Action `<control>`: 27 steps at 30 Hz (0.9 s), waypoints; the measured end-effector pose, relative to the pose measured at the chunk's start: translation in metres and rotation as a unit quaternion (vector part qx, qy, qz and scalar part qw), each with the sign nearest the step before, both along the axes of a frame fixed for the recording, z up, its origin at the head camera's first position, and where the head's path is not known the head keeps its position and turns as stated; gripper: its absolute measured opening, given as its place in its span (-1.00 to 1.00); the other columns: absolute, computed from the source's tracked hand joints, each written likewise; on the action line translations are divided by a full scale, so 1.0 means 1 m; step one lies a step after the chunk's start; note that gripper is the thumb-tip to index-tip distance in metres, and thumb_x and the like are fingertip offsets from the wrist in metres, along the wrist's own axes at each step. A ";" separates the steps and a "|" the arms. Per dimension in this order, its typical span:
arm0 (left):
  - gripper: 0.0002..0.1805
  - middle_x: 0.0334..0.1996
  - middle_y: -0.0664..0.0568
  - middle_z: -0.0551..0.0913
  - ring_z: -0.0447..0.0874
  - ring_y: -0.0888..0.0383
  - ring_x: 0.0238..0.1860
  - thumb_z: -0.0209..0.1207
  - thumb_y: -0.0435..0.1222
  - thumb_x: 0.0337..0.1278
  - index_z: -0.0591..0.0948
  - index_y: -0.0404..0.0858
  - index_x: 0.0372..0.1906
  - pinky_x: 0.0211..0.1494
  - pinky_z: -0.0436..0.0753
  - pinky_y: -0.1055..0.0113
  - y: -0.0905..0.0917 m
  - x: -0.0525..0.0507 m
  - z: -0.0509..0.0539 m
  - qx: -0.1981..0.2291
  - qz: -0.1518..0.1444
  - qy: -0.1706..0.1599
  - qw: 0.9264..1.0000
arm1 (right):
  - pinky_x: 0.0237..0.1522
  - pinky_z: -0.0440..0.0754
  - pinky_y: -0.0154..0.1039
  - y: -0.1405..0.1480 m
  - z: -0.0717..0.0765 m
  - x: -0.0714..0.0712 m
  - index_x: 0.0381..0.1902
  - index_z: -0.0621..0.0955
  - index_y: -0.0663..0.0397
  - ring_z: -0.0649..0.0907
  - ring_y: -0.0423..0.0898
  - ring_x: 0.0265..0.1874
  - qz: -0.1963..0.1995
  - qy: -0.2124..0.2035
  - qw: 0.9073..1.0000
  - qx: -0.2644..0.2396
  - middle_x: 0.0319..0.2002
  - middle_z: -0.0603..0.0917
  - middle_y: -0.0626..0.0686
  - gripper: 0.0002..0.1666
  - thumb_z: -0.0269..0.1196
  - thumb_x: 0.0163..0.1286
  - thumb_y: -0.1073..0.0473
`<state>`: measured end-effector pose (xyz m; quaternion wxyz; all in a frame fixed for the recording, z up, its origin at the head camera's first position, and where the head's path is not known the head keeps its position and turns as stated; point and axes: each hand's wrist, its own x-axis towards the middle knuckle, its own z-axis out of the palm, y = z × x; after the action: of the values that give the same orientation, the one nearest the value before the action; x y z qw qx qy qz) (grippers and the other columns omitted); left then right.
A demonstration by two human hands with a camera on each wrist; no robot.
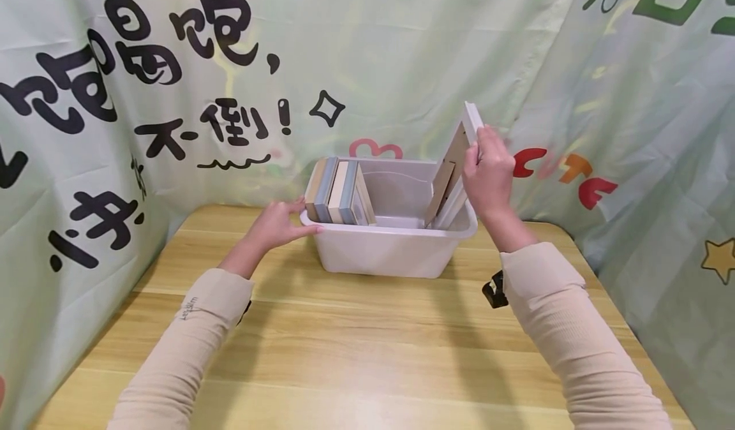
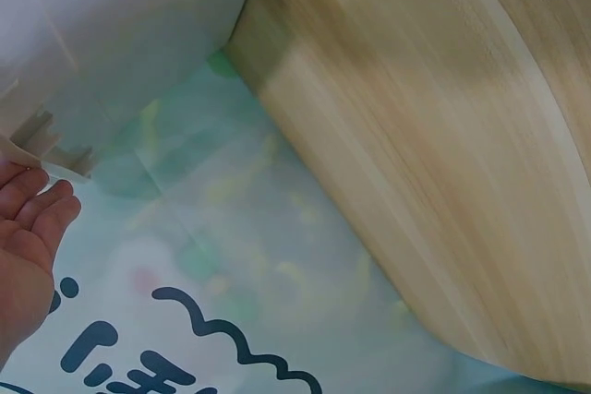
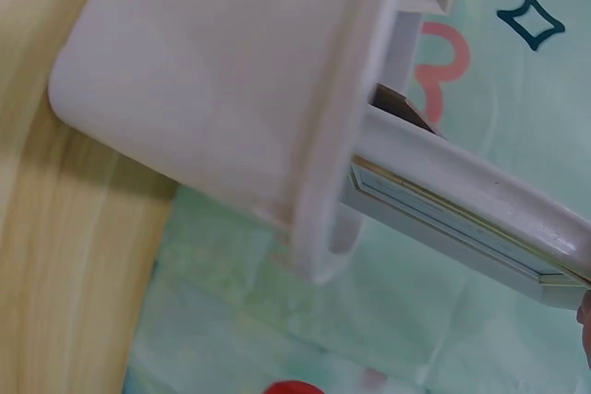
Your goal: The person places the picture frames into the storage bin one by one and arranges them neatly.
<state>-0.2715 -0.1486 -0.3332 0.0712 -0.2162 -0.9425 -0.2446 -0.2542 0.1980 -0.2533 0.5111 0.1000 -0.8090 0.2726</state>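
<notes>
A pale plastic bin (image 1: 385, 251) stands on the table. My left hand (image 1: 278, 222) grips its left end, with the thumb along the front rim; in the left wrist view, curled fingers of that hand (image 2: 28, 246) touch the rim. With my right hand (image 1: 490, 168) I hold a white picture frame (image 1: 473, 120) by its upper edge. It stands tilted in the bin's right end, brown backing facing left, its lower part inside. The right wrist view shows the frame's glazed front (image 3: 452, 219) and the bin wall (image 3: 203, 71). Only a sliver of the right hand (image 3: 585, 320) appears there.
Several picture frames (image 1: 339, 194) in beige, blue and cream stand upright, side by side, in the bin's left end. The wooden table (image 1: 356, 347) spreads in front. A printed curtain (image 1: 402, 47) hangs behind and at both sides. A black wrist device (image 1: 495, 291) sits by the right cuff.
</notes>
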 end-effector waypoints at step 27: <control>-0.18 0.23 -0.25 0.38 0.35 -0.20 0.25 0.29 0.13 -0.11 0.51 -0.46 0.10 0.23 0.45 0.01 0.001 0.002 0.006 -0.046 0.000 0.000 0.999 | -0.03 0.58 0.11 -0.036 -0.054 -0.008 -0.11 0.55 0.59 0.60 0.31 -0.05 0.037 0.005 0.999 0.024 -0.08 0.59 0.48 -0.68 0.03 0.22 0.47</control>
<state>-0.2691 -0.1476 -0.3270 0.0615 -0.2190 -0.9528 -0.2011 -0.2626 0.1616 -0.3075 0.5025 0.1434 -0.8083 0.2712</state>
